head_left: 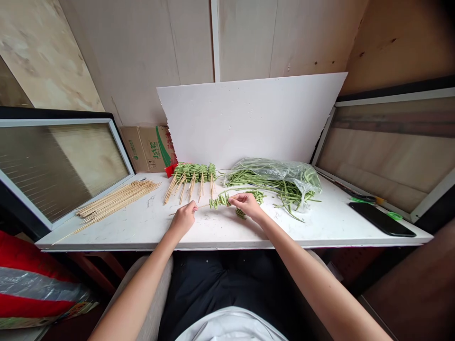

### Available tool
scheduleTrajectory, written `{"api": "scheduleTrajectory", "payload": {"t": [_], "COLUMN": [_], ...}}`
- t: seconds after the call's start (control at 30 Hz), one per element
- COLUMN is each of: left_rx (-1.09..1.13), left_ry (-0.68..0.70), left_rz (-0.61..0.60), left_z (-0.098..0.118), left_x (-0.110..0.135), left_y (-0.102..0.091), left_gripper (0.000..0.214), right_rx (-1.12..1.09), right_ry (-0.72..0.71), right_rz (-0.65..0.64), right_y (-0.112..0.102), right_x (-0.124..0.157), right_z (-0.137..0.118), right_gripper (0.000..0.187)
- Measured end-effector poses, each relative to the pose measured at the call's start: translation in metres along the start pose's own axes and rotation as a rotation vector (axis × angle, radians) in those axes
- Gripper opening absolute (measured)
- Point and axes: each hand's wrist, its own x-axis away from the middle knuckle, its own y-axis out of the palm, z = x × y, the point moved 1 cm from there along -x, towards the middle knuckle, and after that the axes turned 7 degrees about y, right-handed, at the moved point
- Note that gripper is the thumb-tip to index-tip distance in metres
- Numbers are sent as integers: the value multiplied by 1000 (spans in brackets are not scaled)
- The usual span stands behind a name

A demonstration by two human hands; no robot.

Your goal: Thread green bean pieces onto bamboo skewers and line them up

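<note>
My left hand pinches the blunt end of a thin bamboo skewer held just above the white table. Folded green long beans are threaded on the skewer's far end. My right hand is closed on those beans at the skewer's tip. More coiled bean pieces lie right behind that hand.
Several finished bean skewers lie in a row at the back. A pile of bare bamboo skewers lies at the left. A plastic bag of long beans sits at the right. A black phone and scissors lie far right.
</note>
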Motion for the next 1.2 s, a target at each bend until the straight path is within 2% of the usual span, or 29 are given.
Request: {"api": "scheduleTrajectory", "payload": {"t": [0.2, 0.47, 0.67, 0.77, 0.83, 0.93, 1.03, 1.2], "left_rx": [21, 12, -1, 1, 3, 1, -3, 13], "left_ry": [-23, -21, -54, -63, -68, -74, -69, -69], "left_rz": [65, 68, 67, 54, 50, 48, 43, 30], "left_z": [-2, -2, -4, -4, -4, -4, -4, -3], "left_x": [-1, 0, 0, 0, 0, 0, 0, -1], "left_y": [3, 2, 1, 1, 2, 2, 1, 0], "left_gripper": [25, 25, 24, 25, 25, 24, 21, 22], "right_rx": [1, 106, 326, 451, 561, 654, 593, 504], "right_ry": [51, 103, 48, 98, 146, 202, 215, 213], "right_rz": [-29, -115, -171, -189, -182, -169, -174, -216], "right_y": [-4, -10, -41, -61, -72, -81, -83, -80], "right_x": [-4, -4, -1, -2, -3, -7, -9, -12], "right_z": [-2, -3, -16, -15, -10, 2, 12, 18], "right_gripper": [46, 51, 58, 60, 57, 42, 27, 26]}}
